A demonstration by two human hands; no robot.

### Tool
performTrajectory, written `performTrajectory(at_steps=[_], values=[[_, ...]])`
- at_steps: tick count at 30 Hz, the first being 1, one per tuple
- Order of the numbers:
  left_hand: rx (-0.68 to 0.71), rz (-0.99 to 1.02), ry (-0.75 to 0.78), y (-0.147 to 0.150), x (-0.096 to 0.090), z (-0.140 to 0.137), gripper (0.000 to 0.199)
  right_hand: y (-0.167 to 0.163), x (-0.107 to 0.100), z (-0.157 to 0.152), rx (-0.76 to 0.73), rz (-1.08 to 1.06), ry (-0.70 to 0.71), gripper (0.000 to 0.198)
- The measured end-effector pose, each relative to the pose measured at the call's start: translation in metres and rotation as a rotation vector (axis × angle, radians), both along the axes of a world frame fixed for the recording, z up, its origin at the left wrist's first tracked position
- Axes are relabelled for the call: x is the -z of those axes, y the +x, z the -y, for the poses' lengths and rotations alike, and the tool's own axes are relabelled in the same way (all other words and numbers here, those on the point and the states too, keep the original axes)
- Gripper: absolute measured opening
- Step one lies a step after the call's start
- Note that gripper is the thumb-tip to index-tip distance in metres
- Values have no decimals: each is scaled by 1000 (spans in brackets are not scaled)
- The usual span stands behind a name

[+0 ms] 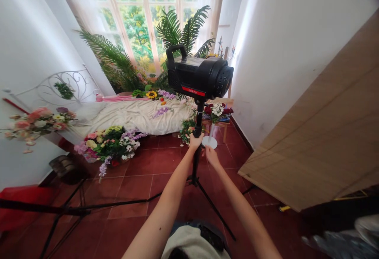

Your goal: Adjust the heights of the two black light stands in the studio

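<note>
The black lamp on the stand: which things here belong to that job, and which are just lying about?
Seem to belong:
- black lamp
- tripod stand, held by the left grip

Seem just around:
- sunflower
- bed
- wood-coloured panel

The lamp housing [184, 76] looks like matt plastic. The floor [166, 156] is of smooth, slightly glossy tiles, the bedspread [130, 117] of wrinkled cloth, the large panel [321, 126] of wood.

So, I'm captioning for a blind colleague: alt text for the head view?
The left hand grips a black tubular stand topped by a boxy black studio light; the right hand is beside the stand. Beyond lies a cream-covered bed.
</note>
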State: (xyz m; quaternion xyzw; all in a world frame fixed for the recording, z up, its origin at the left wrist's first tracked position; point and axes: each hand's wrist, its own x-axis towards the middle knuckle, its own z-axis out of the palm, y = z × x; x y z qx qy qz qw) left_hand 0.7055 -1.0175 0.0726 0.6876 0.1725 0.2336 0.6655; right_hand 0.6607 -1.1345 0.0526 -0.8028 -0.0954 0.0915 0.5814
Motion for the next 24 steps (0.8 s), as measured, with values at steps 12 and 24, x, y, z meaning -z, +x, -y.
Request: performTrajectory(at_steps=[12,24], values=[[22,54,-32,3,0,0,19,-4,-46,18,-181,654,-855,46],[-16,12,-37,7,4,2,17,5,-49,8,-284,745,-984,46]])
